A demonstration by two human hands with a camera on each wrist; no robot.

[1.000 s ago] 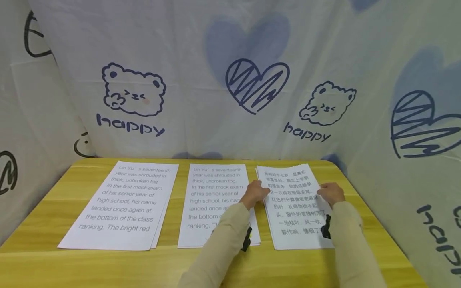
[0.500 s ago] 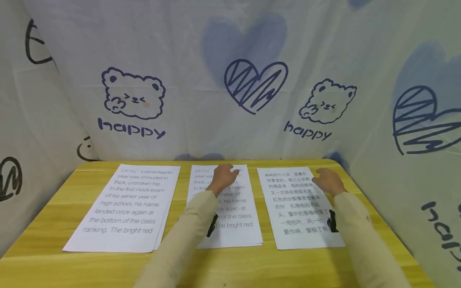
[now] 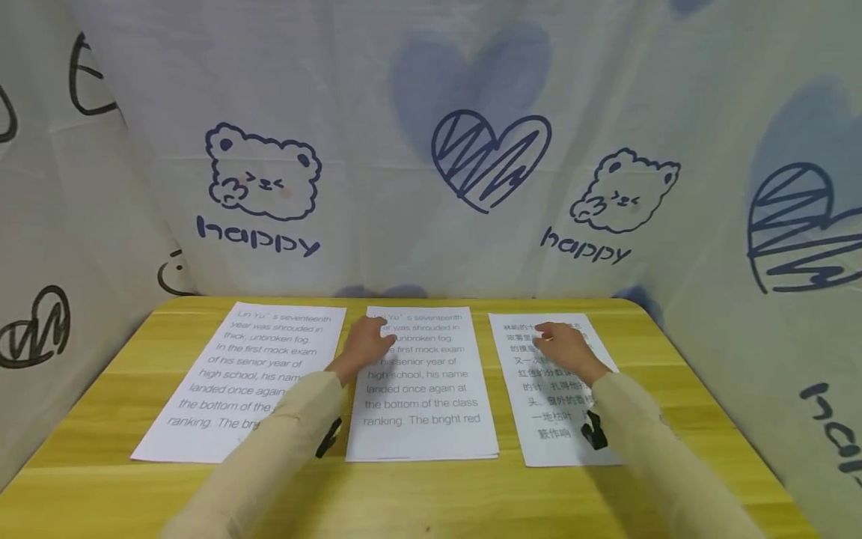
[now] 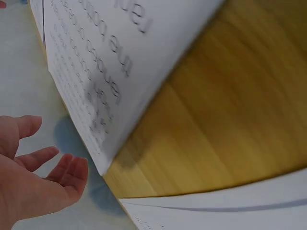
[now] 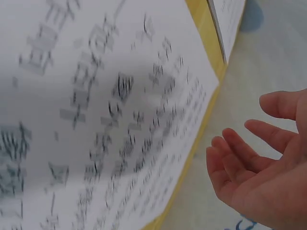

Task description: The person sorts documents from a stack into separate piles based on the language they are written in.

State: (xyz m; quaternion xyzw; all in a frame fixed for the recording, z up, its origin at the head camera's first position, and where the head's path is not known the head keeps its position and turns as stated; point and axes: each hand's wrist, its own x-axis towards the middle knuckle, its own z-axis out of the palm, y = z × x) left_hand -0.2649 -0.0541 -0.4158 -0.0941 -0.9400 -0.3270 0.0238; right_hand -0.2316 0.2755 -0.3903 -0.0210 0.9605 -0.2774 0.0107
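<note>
Three portrait-laid stacks of white printed paper are on the table. My left hand (image 3: 367, 344) hovers over the upper left edge of the middle stack of English text (image 3: 431, 404), beside the left English stack (image 3: 222, 367). Its fingers are loosely bent around nothing, as the hand (image 4: 43, 187) in the left wrist view shows. Above the upper part of the right stack of Chinese text (image 3: 542, 408) is my right hand (image 3: 569, 348), partly covering the print. In the right wrist view that hand (image 5: 268, 163) also holds nothing, with thumb and fingers apart.
The yellow wood-grain table (image 3: 431, 501) has a bare strip in front of the stacks and narrow gaps between them. A pale curtain (image 3: 384, 187) with bear and heart drawings hangs behind the table and along both sides.
Both hands held the edges of the right stack at first and have let go. My left hand has travelled left across the middle stack. My right hand has moved left over the Chinese text.
</note>
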